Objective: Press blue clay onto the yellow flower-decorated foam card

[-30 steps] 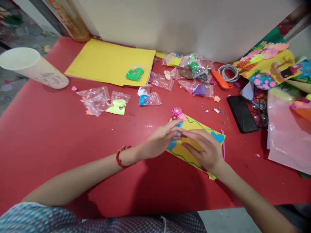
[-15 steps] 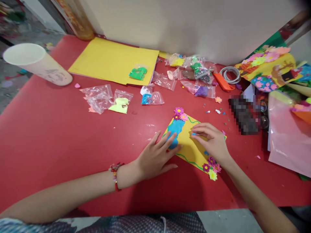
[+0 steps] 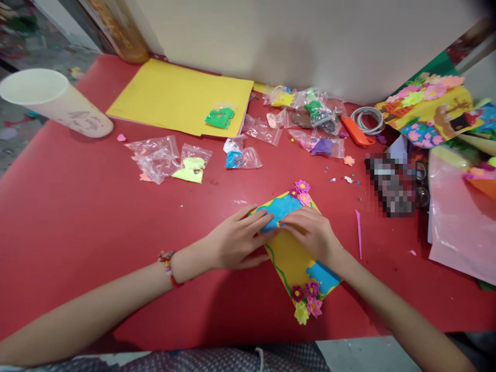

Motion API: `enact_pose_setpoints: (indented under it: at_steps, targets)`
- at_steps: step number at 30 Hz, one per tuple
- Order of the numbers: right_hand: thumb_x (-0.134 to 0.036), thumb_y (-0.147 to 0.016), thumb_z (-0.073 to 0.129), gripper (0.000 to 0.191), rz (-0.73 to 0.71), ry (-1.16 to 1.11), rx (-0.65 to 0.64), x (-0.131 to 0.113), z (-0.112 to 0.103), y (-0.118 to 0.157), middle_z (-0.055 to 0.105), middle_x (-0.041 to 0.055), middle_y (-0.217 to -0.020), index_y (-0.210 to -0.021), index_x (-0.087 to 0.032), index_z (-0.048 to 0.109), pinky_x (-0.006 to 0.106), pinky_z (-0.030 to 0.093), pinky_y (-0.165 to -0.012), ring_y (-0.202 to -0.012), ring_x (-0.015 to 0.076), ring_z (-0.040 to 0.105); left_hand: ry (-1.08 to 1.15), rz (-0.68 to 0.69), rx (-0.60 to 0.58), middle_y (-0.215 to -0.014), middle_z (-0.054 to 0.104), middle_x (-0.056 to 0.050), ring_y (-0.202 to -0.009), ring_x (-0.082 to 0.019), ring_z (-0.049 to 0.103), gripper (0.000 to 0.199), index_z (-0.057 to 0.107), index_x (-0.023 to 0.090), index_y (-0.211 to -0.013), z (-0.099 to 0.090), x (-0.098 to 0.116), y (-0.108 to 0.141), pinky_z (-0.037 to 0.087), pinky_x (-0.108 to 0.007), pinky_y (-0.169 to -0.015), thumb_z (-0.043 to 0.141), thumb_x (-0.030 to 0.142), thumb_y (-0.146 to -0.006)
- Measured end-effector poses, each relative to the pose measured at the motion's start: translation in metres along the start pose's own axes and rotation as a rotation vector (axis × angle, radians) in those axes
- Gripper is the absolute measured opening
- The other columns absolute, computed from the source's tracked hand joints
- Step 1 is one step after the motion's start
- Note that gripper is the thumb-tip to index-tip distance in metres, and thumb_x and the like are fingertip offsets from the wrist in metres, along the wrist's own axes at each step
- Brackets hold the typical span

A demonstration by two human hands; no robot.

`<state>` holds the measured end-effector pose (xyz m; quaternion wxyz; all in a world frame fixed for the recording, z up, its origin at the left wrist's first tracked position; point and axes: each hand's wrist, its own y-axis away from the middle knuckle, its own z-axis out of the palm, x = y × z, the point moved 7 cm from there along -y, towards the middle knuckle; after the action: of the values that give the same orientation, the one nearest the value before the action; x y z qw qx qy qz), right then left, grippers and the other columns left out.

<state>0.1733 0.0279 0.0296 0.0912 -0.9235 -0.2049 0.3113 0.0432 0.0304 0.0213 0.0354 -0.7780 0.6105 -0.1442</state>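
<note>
A yellow card (image 3: pixel 290 253) lies on the table, with a large blue clay patch (image 3: pixel 279 208) at its far end and a smaller blue patch (image 3: pixel 324 276) at its near right. Pink and purple flowers (image 3: pixel 301 191) sit on the far corner; more flowers (image 3: pixel 306 297), one of them yellow, sit on the near one. My left hand (image 3: pixel 238 240) rests open over the card's left edge, fingertips on the blue. With thumb and fingers pinched, my right hand (image 3: pixel 313 232) touches the blue patch's inner edge; the blue clay at its fingertips is mostly hidden.
Right of the card lies a thin pink tool (image 3: pixel 358 235). Farther back are clay bags (image 3: pixel 191 168), yellow sheets (image 3: pixel 174 98), an orange cutter (image 3: pixel 355 132) and a coiled cable (image 3: pixel 367 121). A white cup (image 3: pixel 58 103) stands left; a pink sheet (image 3: pixel 461 217) is at right.
The card has turned clockwise, its near flowers swinging toward me and left. My right hand has moved left and down to the large blue patch. The pink tool now shows fully.
</note>
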Motion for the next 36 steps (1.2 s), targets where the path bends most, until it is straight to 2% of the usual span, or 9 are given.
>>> enact_pose_setpoints:
  at_steps: [5, 11, 16, 21, 24, 28, 31, 33, 36]
  targets:
    - [-0.021, -0.091, 0.049, 0.019, -0.055, 0.111, -0.033, -0.004, 0.009, -0.005, 0.071, 0.0024, -0.083, -0.086, -0.019, 0.068, 0.03, 0.047, -0.073, -0.077, 0.0154, 0.06, 0.005, 0.029, 0.037, -0.129, 0.055, -0.019, -0.119, -0.032, 0.052, 0.046, 0.061, 0.015, -0.117, 0.002, -0.008, 0.001, 0.036, -0.05, -0.105, 0.05, 0.048, -0.087]
    - [-0.023, -0.092, 0.046, 0.021, -0.045, 0.129, -0.033, -0.003, 0.007, -0.01, 0.071, 0.0031, -0.087, -0.087, -0.02, 0.066, 0.031, 0.045, -0.074, -0.079, 0.0161, 0.06, 0.031, 0.051, -0.016, -0.13, 0.055, -0.016, -0.123, -0.028, 0.05, 0.042, 0.06, 0.016, -0.12, 0.002, -0.021, -0.006, 0.034, -0.049, -0.107, 0.049, 0.043, -0.089]
    - [-0.025, -0.093, 0.045, 0.02, -0.013, 0.112, -0.04, -0.001, 0.007, -0.008, 0.07, 0.0033, -0.084, -0.087, -0.02, 0.064, 0.031, 0.046, -0.073, -0.078, 0.0167, 0.06, 0.012, 0.041, -0.032, -0.131, 0.054, -0.016, -0.122, -0.03, 0.05, 0.046, 0.057, 0.014, -0.123, 0.003, -0.018, -0.006, 0.037, -0.048, -0.104, 0.048, 0.044, -0.09]
    - [-0.021, -0.093, 0.044, 0.019, -0.049, 0.113, -0.008, -0.004, 0.007, -0.008, 0.07, 0.003, -0.085, -0.091, -0.02, 0.063, 0.03, 0.047, -0.073, -0.077, 0.0166, 0.06, -0.053, 0.065, 0.005, -0.127, 0.058, -0.016, -0.118, -0.03, 0.053, 0.046, 0.063, 0.011, -0.114, 0.001, -0.014, -0.008, 0.039, -0.047, -0.102, 0.042, 0.046, -0.092]
    - [-0.018, -0.091, 0.047, 0.015, -0.057, 0.114, 0.001, -0.003, 0.008, -0.006, 0.07, 0.0031, -0.085, -0.09, -0.019, 0.062, 0.031, 0.048, -0.072, -0.077, 0.017, 0.061, -0.086, 0.065, 0.01, -0.128, 0.057, -0.016, -0.119, -0.029, 0.052, 0.048, 0.062, 0.011, -0.115, 0.003, -0.013, -0.009, 0.037, -0.046, -0.103, 0.04, 0.047, -0.093]
    - [-0.015, -0.089, 0.048, 0.012, -0.012, 0.059, 0.052, -0.001, 0.004, -0.002, 0.068, 0.0028, -0.082, -0.089, -0.02, 0.059, 0.029, 0.049, -0.072, -0.076, 0.0157, 0.061, -0.038, 0.04, 0.0, -0.13, 0.056, -0.016, -0.123, -0.028, 0.05, 0.049, 0.055, 0.011, -0.124, 0.007, -0.014, -0.008, 0.035, -0.047, -0.105, 0.039, 0.046, -0.093]
    - [-0.011, -0.088, 0.044, 0.016, 0.054, -0.046, 0.071, 0.0, 0.001, 0.002, 0.065, 0.0039, -0.083, -0.093, -0.019, 0.058, 0.026, 0.05, -0.072, -0.079, 0.0141, 0.061, 0.13, -0.014, 0.066, -0.131, 0.056, -0.015, -0.125, -0.025, 0.048, 0.046, 0.049, 0.01, -0.127, 0.002, -0.021, -0.005, 0.034, -0.046, -0.107, 0.037, 0.04, -0.094]
    - [-0.011, -0.088, 0.044, 0.017, 0.099, -0.097, 0.061, -0.001, 0.0, 0.006, 0.063, 0.004, -0.083, -0.093, -0.019, 0.058, 0.025, 0.05, -0.069, -0.078, 0.0132, 0.061, 0.204, -0.034, 0.116, -0.133, 0.054, -0.015, -0.128, -0.023, 0.046, 0.041, 0.051, 0.01, -0.123, -0.005, -0.025, -0.001, 0.033, -0.045, -0.109, 0.038, 0.034, -0.093]
    - [-0.015, -0.086, 0.051, 0.009, 0.159, -0.107, 0.055, -0.002, 0.001, 0.009, 0.061, 0.0022, -0.078, -0.086, -0.019, 0.059, 0.022, 0.047, -0.062, -0.069, 0.0116, 0.058, 0.175, -0.012, 0.131, -0.131, 0.055, -0.015, -0.126, -0.026, 0.048, 0.033, 0.058, 0.011, -0.114, -0.012, -0.026, 0.004, 0.036, -0.047, -0.107, 0.043, 0.027, -0.09]
